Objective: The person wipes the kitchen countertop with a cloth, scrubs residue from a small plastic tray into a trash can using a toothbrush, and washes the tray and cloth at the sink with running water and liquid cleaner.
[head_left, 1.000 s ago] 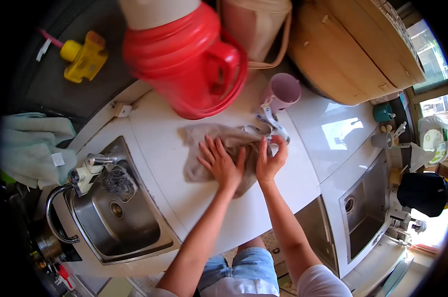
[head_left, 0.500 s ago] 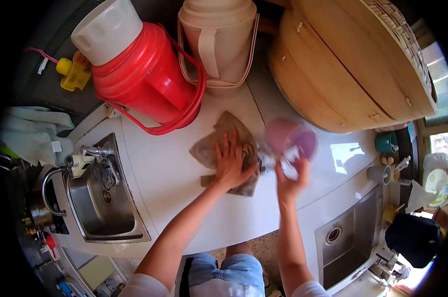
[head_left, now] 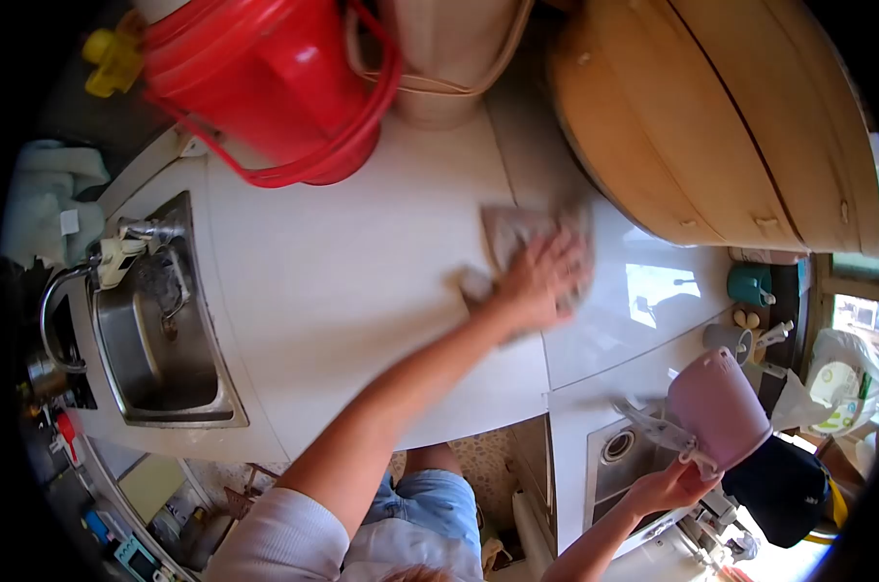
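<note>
A brown cloth [head_left: 505,233] lies crumpled on the pale countertop, close to the base of the wooden steamer. My left hand [head_left: 546,276] rests on top of it with fingers spread, slightly blurred and covering part of the cloth. At the lower right, my right hand [head_left: 680,483] is closed on a pink cup [head_left: 716,407], lifted and tilted near the right-hand sink. Beside the cup is a clear plastic piece [head_left: 658,424], whose exact kind I cannot make out.
A red thermos [head_left: 275,87] and a beige thermos [head_left: 449,58] stand at the back, left of a big wooden steamer [head_left: 692,126]. Sinks lie on the left [head_left: 168,359] and right [head_left: 604,475]. A teal mug [head_left: 748,283] and grey cup [head_left: 728,339] stand right.
My left hand has slid the cloth to the right across the counter. My right hand has carried the pink cup off the counter's middle, right and toward me. The whole view has shifted.
</note>
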### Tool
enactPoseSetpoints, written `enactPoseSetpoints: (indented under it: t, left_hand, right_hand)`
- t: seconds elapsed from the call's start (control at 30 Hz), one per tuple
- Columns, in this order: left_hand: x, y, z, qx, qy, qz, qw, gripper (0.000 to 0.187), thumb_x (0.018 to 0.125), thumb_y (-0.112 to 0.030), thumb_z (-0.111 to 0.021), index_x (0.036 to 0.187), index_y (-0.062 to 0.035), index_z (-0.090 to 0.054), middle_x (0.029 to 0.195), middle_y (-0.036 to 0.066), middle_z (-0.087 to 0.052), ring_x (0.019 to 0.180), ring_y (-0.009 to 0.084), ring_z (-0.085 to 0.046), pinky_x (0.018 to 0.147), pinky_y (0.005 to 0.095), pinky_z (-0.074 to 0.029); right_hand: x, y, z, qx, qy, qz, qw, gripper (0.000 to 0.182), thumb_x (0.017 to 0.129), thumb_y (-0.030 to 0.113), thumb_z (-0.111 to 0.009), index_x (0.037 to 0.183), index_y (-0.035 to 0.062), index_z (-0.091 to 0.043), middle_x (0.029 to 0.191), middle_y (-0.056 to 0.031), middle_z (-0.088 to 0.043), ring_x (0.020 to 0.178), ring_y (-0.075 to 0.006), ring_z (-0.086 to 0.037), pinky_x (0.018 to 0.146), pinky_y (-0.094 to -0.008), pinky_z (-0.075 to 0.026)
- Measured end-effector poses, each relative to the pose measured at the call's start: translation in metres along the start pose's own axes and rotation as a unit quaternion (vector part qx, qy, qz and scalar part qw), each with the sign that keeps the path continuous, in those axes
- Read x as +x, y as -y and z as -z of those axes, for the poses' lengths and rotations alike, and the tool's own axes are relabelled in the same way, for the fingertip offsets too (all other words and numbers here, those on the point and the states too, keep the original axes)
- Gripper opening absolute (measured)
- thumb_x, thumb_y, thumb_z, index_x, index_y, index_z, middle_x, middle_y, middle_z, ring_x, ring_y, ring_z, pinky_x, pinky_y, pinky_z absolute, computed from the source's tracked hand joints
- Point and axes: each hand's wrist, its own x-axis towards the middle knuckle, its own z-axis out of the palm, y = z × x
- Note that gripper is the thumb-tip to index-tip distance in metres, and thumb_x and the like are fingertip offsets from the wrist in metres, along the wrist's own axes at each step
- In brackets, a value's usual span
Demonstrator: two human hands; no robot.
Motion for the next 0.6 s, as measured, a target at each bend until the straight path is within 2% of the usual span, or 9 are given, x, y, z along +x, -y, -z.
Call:
enactPoseSetpoints:
  t: [0.1,0.17,0.27,0.3,0.33,0.37,0.43,0.5,0.6]
  left_hand:
    - [-0.084,-0.063,-0.019,-0.091,0.069,-0.034,0.993,0.070,0.078,-0.047,-0.060,0.138,-0.0202,-0.036,0.150,0.010,-0.017,0.139,0.0292,-0.011,0.110,0.0525,-0.013]
    - [-0.130,-0.075,-0.012,-0.081,0.125,-0.044,0.988,0.067,0.080,-0.042,-0.060,0.138,-0.0199,-0.035,0.151,0.009,-0.015,0.139,0.0296,-0.010,0.109,0.0528,-0.013]
    - [-0.162,-0.032,0.015,0.012,0.119,0.038,0.992,0.062,0.082,-0.032,-0.058,0.139,-0.0235,-0.033,0.150,0.006,-0.017,0.139,0.0306,-0.011,0.108,0.0551,-0.014]
    - [-0.161,-0.015,0.043,0.007,0.116,0.104,0.988,0.063,0.081,-0.033,-0.058,0.138,-0.0266,-0.033,0.150,0.006,-0.017,0.138,0.0310,-0.013,0.108,0.0554,-0.013]
    - [-0.165,0.010,0.046,0.046,0.025,0.124,0.991,0.064,0.080,-0.037,-0.059,0.138,-0.0286,-0.033,0.150,0.006,-0.018,0.138,0.0309,-0.014,0.108,0.0557,-0.013]
    - [-0.161,0.032,0.061,0.061,-0.002,0.167,0.984,0.061,0.080,-0.037,-0.059,0.136,-0.0283,-0.038,0.149,0.007,-0.021,0.138,0.0316,-0.016,0.108,0.0559,-0.015]
    - [-0.153,0.072,0.091,0.106,-0.082,0.219,0.966,0.053,0.078,-0.034,-0.061,0.128,-0.0241,-0.048,0.146,0.007,-0.028,0.135,0.0337,-0.021,0.107,0.0548,-0.018]
    - [-0.158,0.110,0.113,0.153,-0.137,0.269,0.941,0.051,0.077,-0.028,-0.063,0.126,-0.0204,-0.050,0.142,0.008,-0.035,0.134,0.0320,-0.026,0.106,0.0531,-0.022]
    - [-0.192,0.128,0.134,0.171,-0.198,0.303,0.916,0.047,0.078,-0.023,-0.062,0.123,-0.0150,-0.051,0.136,0.007,-0.043,0.129,0.0304,-0.033,0.103,0.0501,-0.027]
  right_hand:
    - [-0.002,-0.012,-0.012,0.027,0.194,-0.063,0.979,0.030,0.078,-0.001,-0.063,0.105,0.0010,-0.050,0.096,-0.0067,-0.055,0.087,-0.0131,-0.053,0.074,-0.0261,-0.045]
    - [-0.010,0.001,-0.059,0.023,0.270,0.040,0.962,0.037,0.069,-0.003,-0.066,0.102,0.0015,-0.049,0.093,-0.0036,-0.054,0.079,-0.0128,-0.054,0.073,-0.0255,-0.045]
    - [-0.029,0.034,-0.133,0.103,0.403,0.024,0.909,0.032,0.066,-0.002,-0.071,0.089,0.0029,-0.049,0.098,-0.0124,-0.062,0.108,-0.0283,-0.058,0.080,-0.0314,-0.048]
    - [-0.037,0.042,-0.155,0.109,0.414,0.034,0.903,0.032,0.065,-0.002,-0.073,0.087,0.0022,-0.050,0.098,-0.0124,-0.063,0.102,-0.0250,-0.061,0.075,-0.0303,-0.049]
    - [-0.041,0.052,-0.175,0.087,0.423,0.075,0.899,0.031,0.064,-0.003,-0.074,0.084,0.0019,-0.052,0.097,-0.0124,-0.064,0.093,-0.0209,-0.063,0.070,-0.0284,-0.050]
    - [-0.051,0.058,-0.197,0.112,0.418,0.057,0.900,0.029,0.064,-0.003,-0.074,0.083,0.0018,-0.053,0.094,-0.0120,-0.064,0.084,-0.0179,-0.062,0.066,-0.0269,-0.050]
    - [-0.062,0.070,-0.227,0.128,0.436,0.092,0.886,0.028,0.067,-0.002,-0.074,0.086,0.0015,-0.053,0.102,-0.0141,-0.063,0.081,-0.0170,-0.061,0.068,-0.0270,-0.050]
    - [-0.076,0.076,-0.250,0.153,0.424,0.125,0.884,0.026,0.066,0.000,-0.073,0.085,0.0051,-0.055,0.110,-0.0146,-0.059,0.079,-0.0240,-0.063,0.068,-0.0304,-0.051]
    - [-0.090,0.083,-0.260,0.158,0.459,0.158,0.860,0.027,0.067,-0.005,-0.069,0.087,0.0063,-0.056,0.136,-0.0206,-0.040,0.102,-0.0297,-0.060,0.077,-0.0342,-0.052]
